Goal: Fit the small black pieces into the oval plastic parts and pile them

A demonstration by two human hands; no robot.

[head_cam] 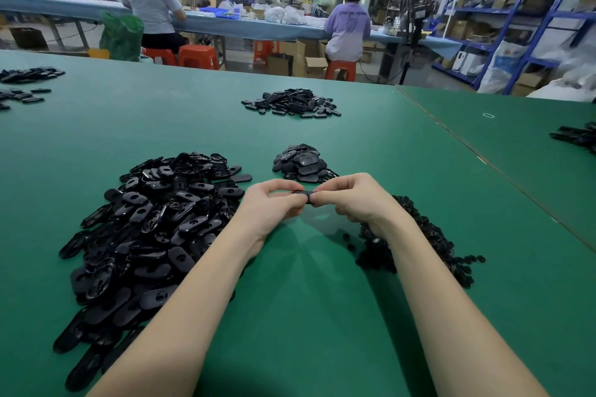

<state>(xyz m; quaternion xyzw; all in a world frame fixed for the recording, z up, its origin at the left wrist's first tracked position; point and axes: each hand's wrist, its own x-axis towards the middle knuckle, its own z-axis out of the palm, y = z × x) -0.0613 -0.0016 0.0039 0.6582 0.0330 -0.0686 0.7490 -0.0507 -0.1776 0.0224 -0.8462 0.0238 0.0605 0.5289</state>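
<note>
Hands both pinching 1 oval part (304,196) mid-air above green surface (322,300): left hand (269,203) and right hand (350,198), each grip narrow on an end. Risk: insert skewed under thumb pressure, pops out. Clear lane ahead to finished pile (301,163); unfitted ovals (154,219) left, small black pieces (425,235) right.

Oval plastic part (304,196) mostly covered by the fingertips of left hand (271,203) and right hand (351,200); fitted or not, impossible to tell. Heap of small black pieces (429,242) on the right partly hidden behind the right forearm, single shapes too small to read. Piles at the far left (22,84) and right edge (577,137) of the counter (322,300) cut off by the frame.
</note>
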